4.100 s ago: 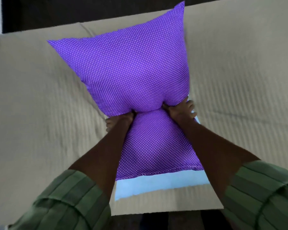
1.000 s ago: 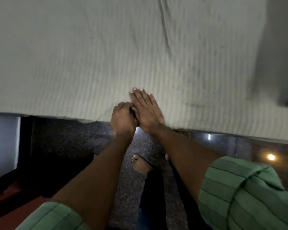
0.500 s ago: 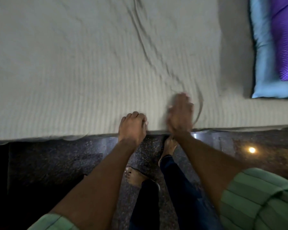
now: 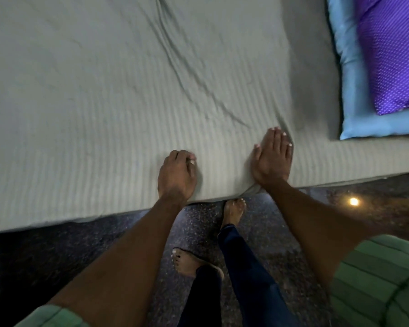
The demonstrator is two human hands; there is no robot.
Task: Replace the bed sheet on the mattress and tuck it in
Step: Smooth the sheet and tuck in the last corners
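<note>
The bed sheet (image 4: 109, 95) is spread over the mattress top and is judged to be largely in place, since the grey-green cloth covers all of the bed that is shown and reaches its near edge (image 4: 57, 221), where it is turned over the side. What is left appears to be smoothing and tucking: a long crease (image 4: 187, 79) runs diagonally from the far side toward the near edge, and a small bunch of cloth (image 4: 250, 190) hangs loose at the edge below the right wrist. Whether the hem is tucked under the mattress cannot be told, as the underside is hidden. The right hand (image 4: 272, 159) is laid flat on the sheet near the edge, fingers straight and close together, nothing being held. The left hand (image 4: 177, 175) rests on the sheet beside it, its fingers (image 4: 187, 156) curled; whether a fold is pinched beneath them cannot be told. The sheet is seen to be a soft, thin fabric with fine parallel ribs. At the right, a glossy purple pillow (image 4: 392, 57) with small white dots is stacked on a smooth pale blue pillow (image 4: 350, 100). The floor (image 4: 281, 223) below is dark, speckled and polished, and a lamp's reflection (image 4: 354, 201) is shown in it.
</note>
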